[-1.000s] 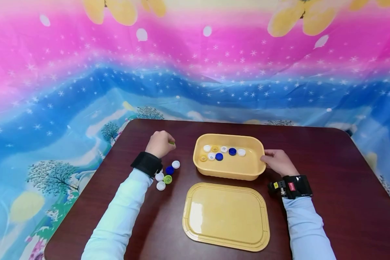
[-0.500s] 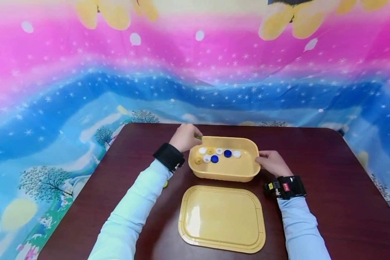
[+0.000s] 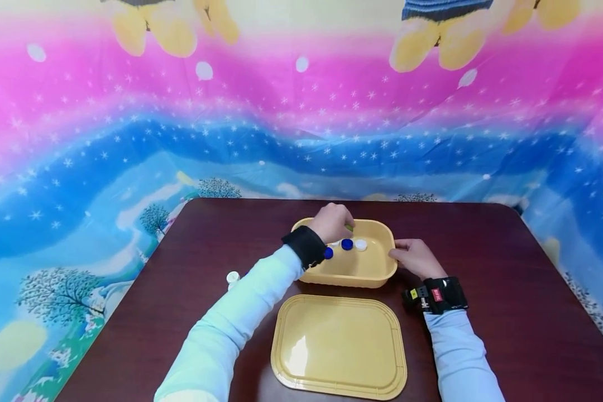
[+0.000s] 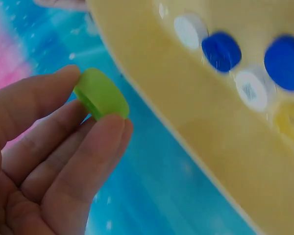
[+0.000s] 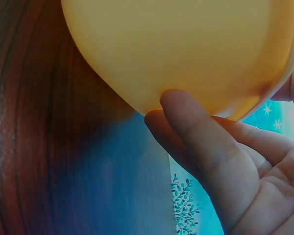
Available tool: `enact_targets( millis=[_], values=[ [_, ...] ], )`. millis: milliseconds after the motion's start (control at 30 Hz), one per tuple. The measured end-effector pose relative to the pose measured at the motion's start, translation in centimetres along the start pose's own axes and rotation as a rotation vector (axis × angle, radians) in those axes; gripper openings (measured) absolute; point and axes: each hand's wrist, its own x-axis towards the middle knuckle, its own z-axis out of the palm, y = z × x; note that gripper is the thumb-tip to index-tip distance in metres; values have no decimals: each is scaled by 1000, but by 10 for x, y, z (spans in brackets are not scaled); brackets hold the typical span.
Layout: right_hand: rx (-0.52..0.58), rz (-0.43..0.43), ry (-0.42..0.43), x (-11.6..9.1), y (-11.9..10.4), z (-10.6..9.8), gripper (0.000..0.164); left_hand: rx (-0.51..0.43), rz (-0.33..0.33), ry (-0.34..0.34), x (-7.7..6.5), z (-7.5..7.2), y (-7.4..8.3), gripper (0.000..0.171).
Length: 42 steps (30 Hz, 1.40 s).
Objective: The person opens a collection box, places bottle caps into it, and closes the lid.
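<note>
My left hand (image 3: 331,221) is over the yellow plastic box (image 3: 352,279), pinching a green bottle cap (image 4: 102,93) between thumb and fingertips. The left wrist view has the cap held apart from the box's wall. Inside the box lie several caps, among them a blue cap (image 3: 347,244) and a white cap (image 3: 360,245); the left hand and wrist hide others. At the box's right end, my right hand (image 3: 417,257) pinches the wall, with the thumb and fingers (image 5: 186,110) at its rim in the right wrist view.
A flat yellow lid (image 3: 339,346) lies in front of the box on the dark brown table (image 3: 507,312). Left of the box, a loose white cap (image 3: 233,277) shows beside my left sleeve, which covers other caps there. A printed curtain (image 3: 301,139) hangs behind the table.
My left hand has carried the green cap rightward from the table's left side to above the box. The right hand keeps its grip on the box. The head view has shifted slightly.
</note>
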Motion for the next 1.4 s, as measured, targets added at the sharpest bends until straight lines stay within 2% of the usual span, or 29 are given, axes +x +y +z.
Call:
enact_targets(
  millis=[300, 567, 633, 733, 833, 933, 1133, 1400],
  values=[
    [18, 8, 1, -2, 6, 8, 45, 17, 32, -87, 26, 43, 14, 21],
    [56, -4, -5, -5, 6, 14, 43, 36, -9, -111, 38, 67, 20, 20],
    [51, -4, -2, -5, 5, 15, 43, 38, -16, -104, 41, 73, 18, 17],
    [42, -4, 5, -5, 5, 16, 43, 34, -10, -109, 47, 82, 15, 1],
    [53, 0, 7, -4, 4, 16, 43, 22, -8, -122, 52, 89, 12, 16],
    [59, -10, 0, -4, 5, 15, 43, 1, -18, -132, 55, 94, 11, 20],
    [43, -21, 11, -5, 6, 13, 43, 12, -24, -137, 58, 96, 16, 14],
    [58, -37, 11, -4, 4, 3, 43, 104, 46, -100, 68, 98, 23, 13]
  ],
)
